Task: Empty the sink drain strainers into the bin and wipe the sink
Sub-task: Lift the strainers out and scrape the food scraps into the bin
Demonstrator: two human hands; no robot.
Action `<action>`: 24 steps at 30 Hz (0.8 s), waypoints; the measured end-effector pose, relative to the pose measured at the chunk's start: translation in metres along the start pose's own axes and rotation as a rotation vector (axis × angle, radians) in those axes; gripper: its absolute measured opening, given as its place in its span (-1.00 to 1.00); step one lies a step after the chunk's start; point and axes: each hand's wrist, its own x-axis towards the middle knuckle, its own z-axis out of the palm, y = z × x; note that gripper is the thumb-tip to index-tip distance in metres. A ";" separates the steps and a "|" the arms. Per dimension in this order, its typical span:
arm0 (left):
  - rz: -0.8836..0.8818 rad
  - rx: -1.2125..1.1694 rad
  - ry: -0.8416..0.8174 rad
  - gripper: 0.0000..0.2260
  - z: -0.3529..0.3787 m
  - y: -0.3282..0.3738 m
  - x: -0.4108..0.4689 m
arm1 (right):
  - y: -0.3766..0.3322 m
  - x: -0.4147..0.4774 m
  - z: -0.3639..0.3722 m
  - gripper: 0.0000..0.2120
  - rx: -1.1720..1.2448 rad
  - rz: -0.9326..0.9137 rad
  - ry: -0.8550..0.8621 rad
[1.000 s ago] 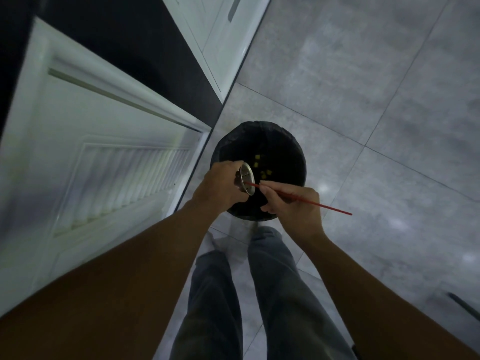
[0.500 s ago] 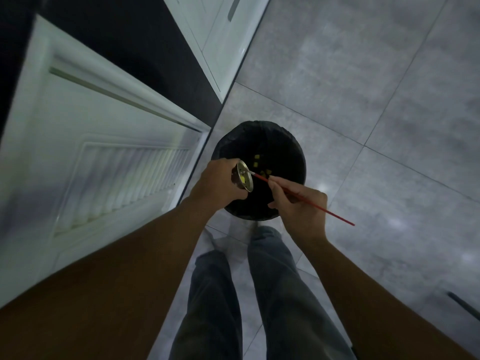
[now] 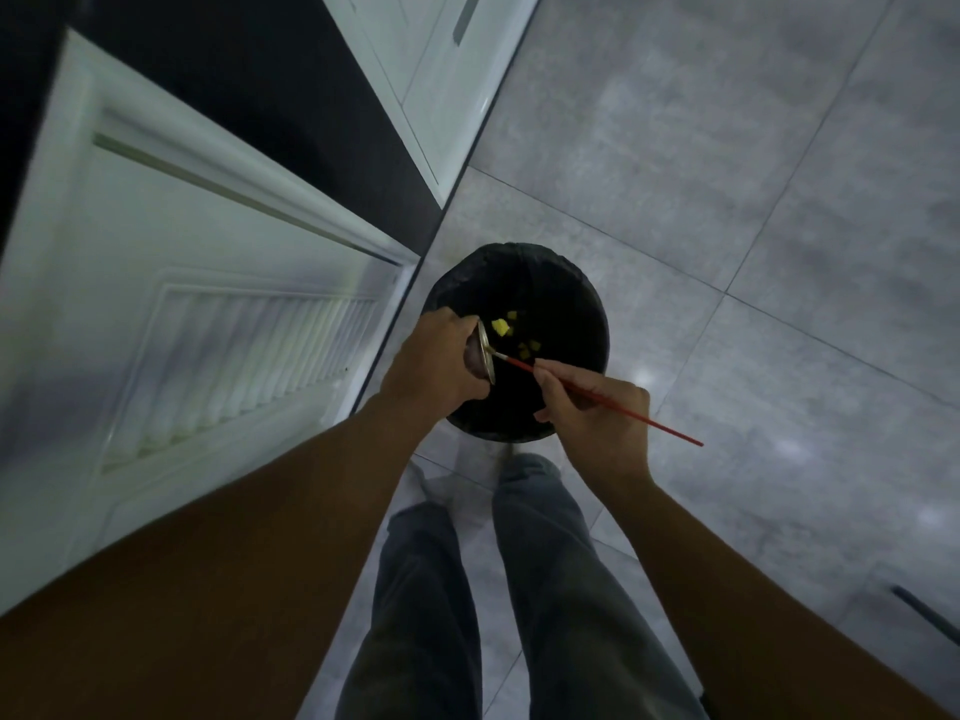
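Observation:
A round black-lined bin point(image 3: 571, 298) stands on the floor in front of my feet, with several yellow food scraps point(image 3: 501, 327) lying inside. My left hand point(image 3: 434, 363) holds a metal sink strainer point(image 3: 485, 356) tipped on its side over the bin's left rim, its open face turned to the right. My right hand point(image 3: 597, 413) grips a thin red-handled brush point(image 3: 613, 402) like a pen, and the brush tip touches the strainer's face.
An open white louvred cabinet door point(image 3: 208, 324) stands close on the left, with a dark cabinet opening behind it. More white cabinet fronts point(image 3: 436, 70) run along the top. Grey tiled floor point(image 3: 753, 200) spreads to the right. My legs stand just below the bin.
The strainer has turned more edge-on in my left hand. My right hand has shifted slightly right and the brush tip has moved across the strainer face. More yellow scraps show in the bin.

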 end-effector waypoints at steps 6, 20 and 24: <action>0.004 -0.001 -0.019 -0.52 0.002 0.010 0.002 | -0.003 -0.002 0.007 -0.85 -0.028 0.020 -0.061; 0.001 -0.350 0.086 -0.06 -0.022 0.016 -0.081 | -0.040 -0.038 -0.037 -0.84 -0.216 -0.061 0.118; 0.083 -0.405 0.198 -0.13 -0.055 0.025 -0.137 | -0.083 -0.065 -0.045 -0.82 -0.245 -0.130 0.069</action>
